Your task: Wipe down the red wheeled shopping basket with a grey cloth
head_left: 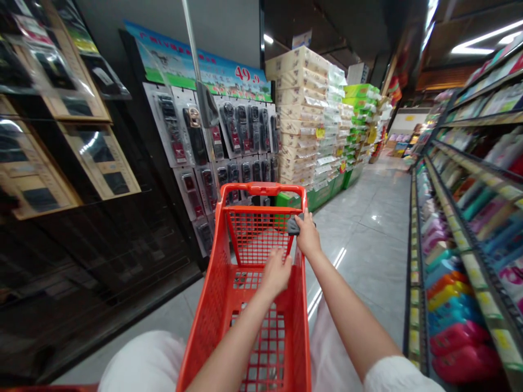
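A red plastic shopping cart (pixel 218 283) stands in front of me between my white-clothed legs, with its handle bar (pixel 261 189) at the far end and a grid panel (pixel 255 231) below it. My right hand (pixel 309 237) is closed at the top of the cart's right side, beside a dark grey piece (pixel 293 225) that its fingers partly cover. Inside the cart, my left hand (pixel 278 272) reaches close to the panel with its fingers curled. What those fingers hold, if anything, is hidden. The visible basket floor (pixel 272 335) holds no goods.
Packaged belts (pixel 235 128) hang under a blue price sign (pixel 241 76) on the left. Stacked cartons (pixel 300 120) stand beyond them along the aisle. A shelf (pixel 469 228) of colourful slippers (pixel 453 305) lines the right. Grey tiled floor (pixel 368 228) runs between.
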### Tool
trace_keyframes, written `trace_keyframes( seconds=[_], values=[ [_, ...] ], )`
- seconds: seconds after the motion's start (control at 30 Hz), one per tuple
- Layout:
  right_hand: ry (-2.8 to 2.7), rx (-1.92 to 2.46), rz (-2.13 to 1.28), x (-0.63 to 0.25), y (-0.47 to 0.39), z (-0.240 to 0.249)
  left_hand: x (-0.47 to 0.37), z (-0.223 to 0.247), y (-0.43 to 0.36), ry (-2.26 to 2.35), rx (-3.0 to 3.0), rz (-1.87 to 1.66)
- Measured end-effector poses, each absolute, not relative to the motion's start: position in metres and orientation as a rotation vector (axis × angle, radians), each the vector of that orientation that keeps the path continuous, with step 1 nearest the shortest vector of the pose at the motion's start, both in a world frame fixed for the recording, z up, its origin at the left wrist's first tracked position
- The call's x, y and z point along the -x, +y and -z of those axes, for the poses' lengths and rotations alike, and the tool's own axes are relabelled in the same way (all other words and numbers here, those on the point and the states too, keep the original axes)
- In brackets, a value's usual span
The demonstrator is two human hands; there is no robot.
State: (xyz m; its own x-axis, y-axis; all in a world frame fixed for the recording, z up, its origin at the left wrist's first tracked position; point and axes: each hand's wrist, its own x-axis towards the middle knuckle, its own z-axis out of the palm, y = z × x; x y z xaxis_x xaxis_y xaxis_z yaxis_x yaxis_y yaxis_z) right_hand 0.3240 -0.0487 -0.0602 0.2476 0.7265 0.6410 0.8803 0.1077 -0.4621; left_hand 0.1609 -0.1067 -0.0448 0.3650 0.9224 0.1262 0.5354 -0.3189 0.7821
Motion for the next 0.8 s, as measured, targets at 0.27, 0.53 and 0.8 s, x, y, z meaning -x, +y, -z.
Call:
trace_keyframes(
  seconds=[0.27,0.53,0.8],
  values=[
    [-1.642,1.559,0.102,-0.321,-0.057,0.058,-0.065,-0.033,-0.004,2.403,-1.9,-1.024],
    [-1.539,1.355,-0.355,-0.37,-0.04,0.004,-0.034,-0.028,0.011,2.288,-1.671,-0.793],
    [-1.496,1.594,0.458,-0.369,0.034,-0.086,-0.032,-0.023,0.008,2.338,-1.705,-0.727]
  ],
)
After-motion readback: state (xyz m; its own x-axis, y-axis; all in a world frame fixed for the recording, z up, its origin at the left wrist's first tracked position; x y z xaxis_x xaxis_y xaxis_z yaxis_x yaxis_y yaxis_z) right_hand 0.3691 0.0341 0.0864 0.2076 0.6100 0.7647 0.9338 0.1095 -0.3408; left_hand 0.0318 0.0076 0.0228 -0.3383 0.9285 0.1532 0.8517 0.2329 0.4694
